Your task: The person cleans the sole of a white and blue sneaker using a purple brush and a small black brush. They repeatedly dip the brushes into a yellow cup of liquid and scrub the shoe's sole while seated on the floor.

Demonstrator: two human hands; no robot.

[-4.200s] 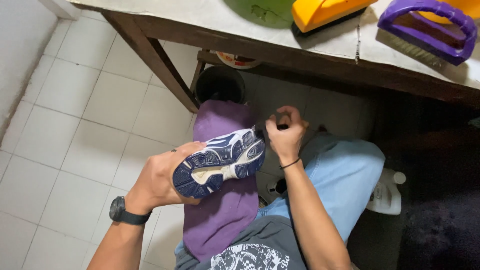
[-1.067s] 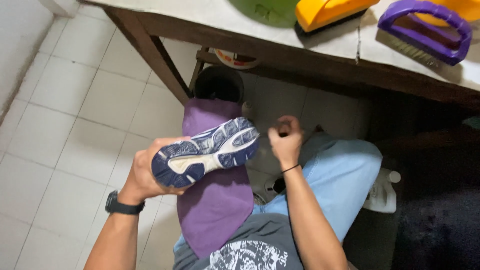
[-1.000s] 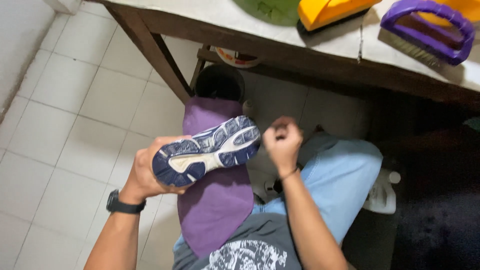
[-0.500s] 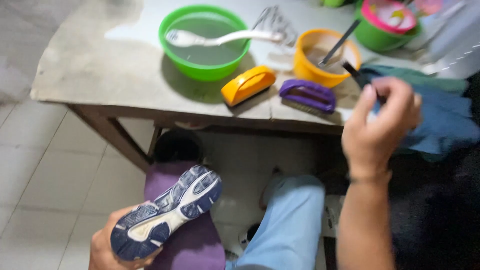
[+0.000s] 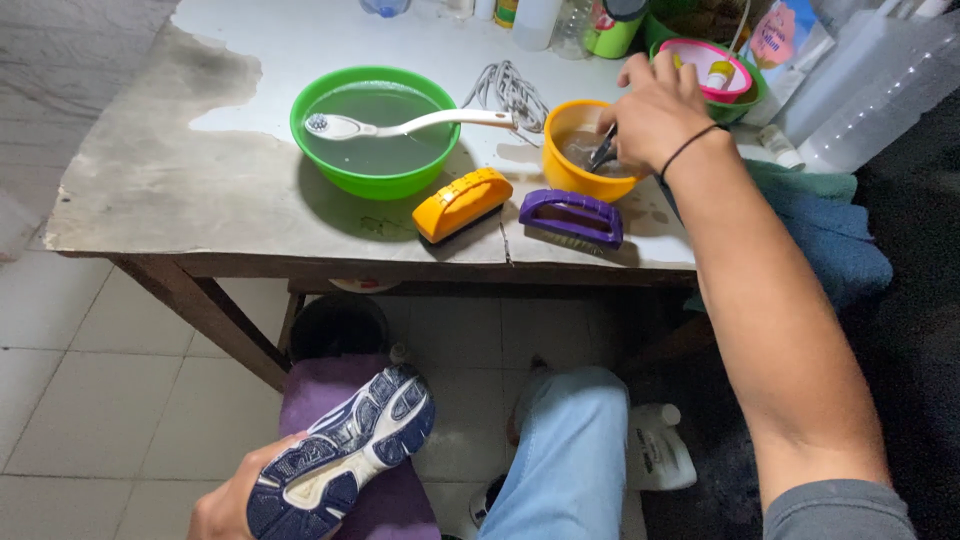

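Yellow plastic catches the eye first: a small yellow bowl (image 5: 583, 150) of murky liquid stands on the worn grey table (image 5: 150, 190), and the person's right hand (image 5: 655, 110) is over it, fingers pinched shut around a thin dark brush (image 5: 603, 152) whose tip dips into the liquid. A dark band circles that wrist.

Down below the table edge, the left hand (image 5: 225, 505) grips a sneaker (image 5: 345, 450) by its heel end, sole turned up, navy with white tread. It rests over a purple cloth (image 5: 320, 395) laid across the person's left leg; the other knee, in pale blue jeans, is just beside it.

Left of the yellow bowl sits a green basin (image 5: 375, 130) of cloudy water with a white long-handled brush (image 5: 400, 124) lying across it, bristle head over the water. In front of the two bowls lie an orange scrub brush (image 5: 462, 203) and a purple scrub brush (image 5: 571, 217), near each other but apart. A coil of grey laces (image 5: 508, 90) lies behind, between basin and bowl. A blue towel (image 5: 820, 220) hangs off the table's right end, and a white plastic bottle (image 5: 660, 450) stands on the tiled floor by the knee.
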